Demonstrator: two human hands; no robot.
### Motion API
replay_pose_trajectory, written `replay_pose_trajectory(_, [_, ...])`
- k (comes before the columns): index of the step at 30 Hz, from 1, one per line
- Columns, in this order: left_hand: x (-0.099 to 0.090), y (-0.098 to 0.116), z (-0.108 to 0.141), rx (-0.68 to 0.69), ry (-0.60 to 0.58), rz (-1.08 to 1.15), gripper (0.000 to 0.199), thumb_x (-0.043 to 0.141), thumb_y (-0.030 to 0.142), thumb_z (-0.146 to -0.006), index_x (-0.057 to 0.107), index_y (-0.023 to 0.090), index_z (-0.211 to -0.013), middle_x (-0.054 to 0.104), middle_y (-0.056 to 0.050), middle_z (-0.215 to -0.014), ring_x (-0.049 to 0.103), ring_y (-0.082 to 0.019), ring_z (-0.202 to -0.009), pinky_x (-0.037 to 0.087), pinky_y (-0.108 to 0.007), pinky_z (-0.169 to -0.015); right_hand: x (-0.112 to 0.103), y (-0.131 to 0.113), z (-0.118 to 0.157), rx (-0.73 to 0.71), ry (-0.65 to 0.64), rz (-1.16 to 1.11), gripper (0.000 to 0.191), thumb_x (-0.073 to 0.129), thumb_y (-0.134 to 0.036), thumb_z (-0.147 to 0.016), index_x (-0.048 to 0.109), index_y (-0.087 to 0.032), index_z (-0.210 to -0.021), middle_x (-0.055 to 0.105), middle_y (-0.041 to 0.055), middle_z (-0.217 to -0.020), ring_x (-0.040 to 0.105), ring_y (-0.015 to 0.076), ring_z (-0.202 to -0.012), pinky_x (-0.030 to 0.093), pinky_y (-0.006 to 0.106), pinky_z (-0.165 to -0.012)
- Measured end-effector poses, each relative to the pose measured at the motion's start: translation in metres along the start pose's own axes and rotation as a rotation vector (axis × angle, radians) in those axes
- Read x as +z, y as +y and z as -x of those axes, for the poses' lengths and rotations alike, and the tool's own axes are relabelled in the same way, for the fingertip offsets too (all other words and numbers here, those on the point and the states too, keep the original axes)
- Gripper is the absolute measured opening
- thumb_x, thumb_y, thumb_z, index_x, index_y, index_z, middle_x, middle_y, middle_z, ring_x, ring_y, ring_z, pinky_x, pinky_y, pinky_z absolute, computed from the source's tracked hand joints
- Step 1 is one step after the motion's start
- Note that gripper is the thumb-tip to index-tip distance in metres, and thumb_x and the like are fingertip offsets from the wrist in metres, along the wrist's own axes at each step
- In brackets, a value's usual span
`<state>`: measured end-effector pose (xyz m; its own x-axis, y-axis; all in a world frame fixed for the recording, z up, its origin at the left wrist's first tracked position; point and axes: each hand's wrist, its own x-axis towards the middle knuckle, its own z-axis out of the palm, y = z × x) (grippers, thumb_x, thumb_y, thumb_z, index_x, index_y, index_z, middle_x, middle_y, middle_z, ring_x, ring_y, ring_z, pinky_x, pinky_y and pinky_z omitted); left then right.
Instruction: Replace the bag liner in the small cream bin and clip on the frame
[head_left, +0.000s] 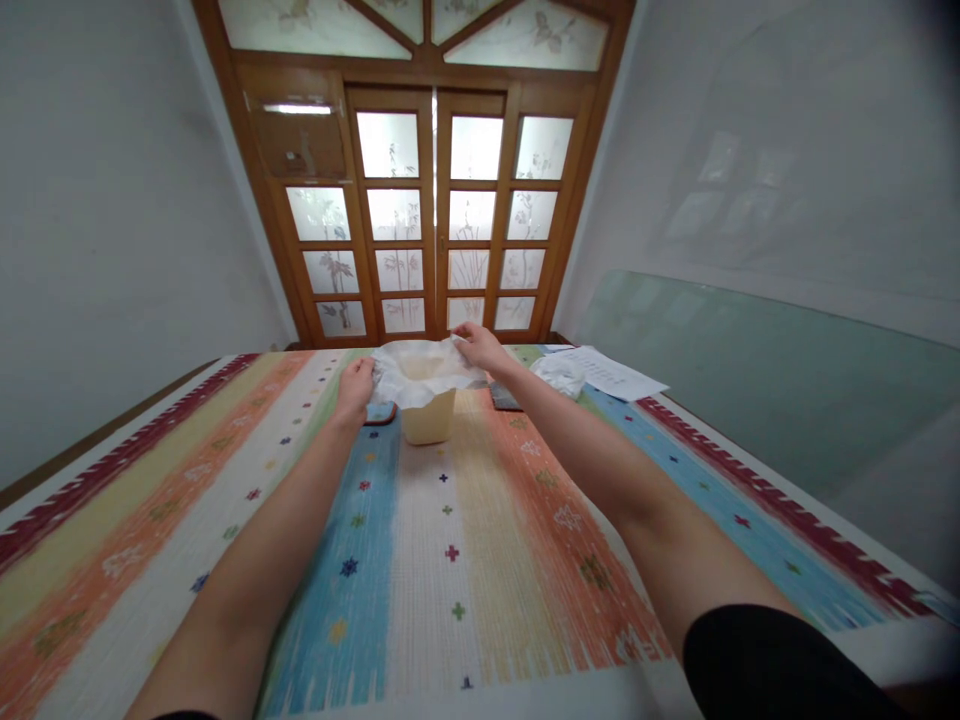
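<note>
A small beige bin (427, 420) stands upright at the far part of the table. White, thin plastic, which looks like a bag (397, 382), is spread over the bin's opening and sags into it, with its edges pulled out to both sides. On the left, my left hand (357, 386) is closed on the edge of the bag. My right hand (478, 350) pinches the bag's far right edge, a little higher. Part of the bin's upper rim is hidden under the plastic.
A striped cloth (420, 560) covers the table. Beside the bin lie a blue flat item with a brown edge (382, 413) and a dark flat item (505, 398). Crumpled white plastic (559, 375) and printed paper (619, 375) lie to the right, near a leaning glass panel (750, 380).
</note>
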<state>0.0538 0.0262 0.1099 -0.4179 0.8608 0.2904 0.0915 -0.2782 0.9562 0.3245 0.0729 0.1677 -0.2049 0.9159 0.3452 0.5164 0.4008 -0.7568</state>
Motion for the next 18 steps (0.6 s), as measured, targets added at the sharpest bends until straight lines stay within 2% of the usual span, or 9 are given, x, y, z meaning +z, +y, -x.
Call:
replay_pose_trajectory(3, [-0.003, -0.011, -0.011, -0.047, 0.027, -0.037, 0.017, 0.058, 0.035, -0.079, 0.059, 0.019, -0.074, 0.059, 0.001, -0.073, 0.053, -0.015, -0.072, 0.041, -0.024, -0.068, -0.002, 0.022, 0.001, 0.022, 0.029, 0.052, 0.041, 0.054, -0.015, -0.093, 0.067, -0.017, -0.131, 0.072, 0.0111, -0.131, 0.069, 0.0162, -0.091, 0.058, 0.027, -0.079])
replay_pose_trajectory(7, [-0.007, -0.025, -0.016, -0.114, -0.040, -0.110, 0.018, 0.067, 0.034, -0.070, 0.058, 0.020, -0.075, 0.058, 0.001, -0.066, 0.054, -0.017, -0.066, 0.042, -0.027, -0.065, 0.001, 0.040, 0.007, 0.026, -0.119, 0.117, 0.058, 0.053, -0.008, -0.085, 0.066, -0.019, -0.140, 0.077, 0.0077, -0.119, 0.069, 0.0163, -0.084, 0.056, 0.028, -0.082])
replay_pose_trajectory(10, [-0.011, -0.024, -0.017, -0.100, -0.048, -0.175, 0.020, 0.070, 0.026, -0.066, 0.061, 0.021, -0.084, 0.058, 0.001, -0.069, 0.058, -0.021, -0.071, 0.045, -0.031, -0.072, 0.003, 0.041, 0.006, 0.015, -0.143, 0.119, 0.042, 0.053, -0.014, -0.088, 0.075, -0.017, -0.124, 0.079, 0.0071, -0.111, 0.070, 0.0185, -0.091, 0.054, 0.027, -0.084])
replay_pose_trajectory(12, [-0.012, -0.015, -0.017, 0.047, -0.006, -0.266, 0.023, 0.065, 0.020, -0.069, 0.063, 0.023, -0.092, 0.062, -0.003, -0.081, 0.061, -0.025, -0.085, 0.048, -0.036, -0.084, 0.003, 0.036, 0.003, 0.023, -0.066, 0.120, 0.032, 0.053, -0.024, -0.094, 0.076, -0.016, -0.116, 0.078, 0.0083, -0.109, 0.070, 0.0199, -0.095, 0.053, 0.028, -0.084])
replay_pose_trajectory(14, [-0.010, -0.001, -0.016, 0.302, -0.003, -0.393, 0.027, 0.059, 0.015, -0.074, 0.065, 0.022, -0.099, 0.064, -0.008, -0.099, 0.062, -0.027, -0.101, 0.047, -0.040, -0.097, 0.003, 0.030, 0.000, -0.013, 0.036, 0.155, 0.029, 0.054, -0.029, -0.096, 0.076, -0.016, -0.110, 0.078, 0.0088, -0.109, 0.069, 0.0207, -0.099, 0.052, 0.030, -0.089])
replay_pose_trajectory(16, [-0.005, 0.013, -0.014, 0.514, -0.125, -0.479, 0.028, 0.053, 0.014, -0.078, 0.068, 0.022, -0.100, 0.065, -0.010, -0.111, 0.061, -0.029, -0.110, 0.045, -0.044, -0.106, 0.005, 0.022, -0.001, -0.124, 0.116, 0.200, 0.023, 0.056, -0.026, -0.096, 0.076, -0.017, -0.104, 0.077, 0.0084, -0.111, 0.068, 0.0206, -0.106, 0.049, 0.031, -0.097])
replay_pose_trajectory(18, [0.003, 0.022, -0.013, 0.614, -0.309, -0.523, 0.027, 0.052, 0.014, -0.081, 0.072, 0.022, -0.097, 0.068, -0.010, -0.111, 0.061, -0.030, -0.113, 0.042, -0.046, -0.111, 0.007, 0.015, 0.001, -0.248, 0.147, 0.223, 0.021, 0.057, -0.022, -0.095, 0.076, -0.018, -0.100, 0.077, 0.0077, -0.112, 0.067, 0.0201, -0.111, 0.046, 0.031, -0.104])
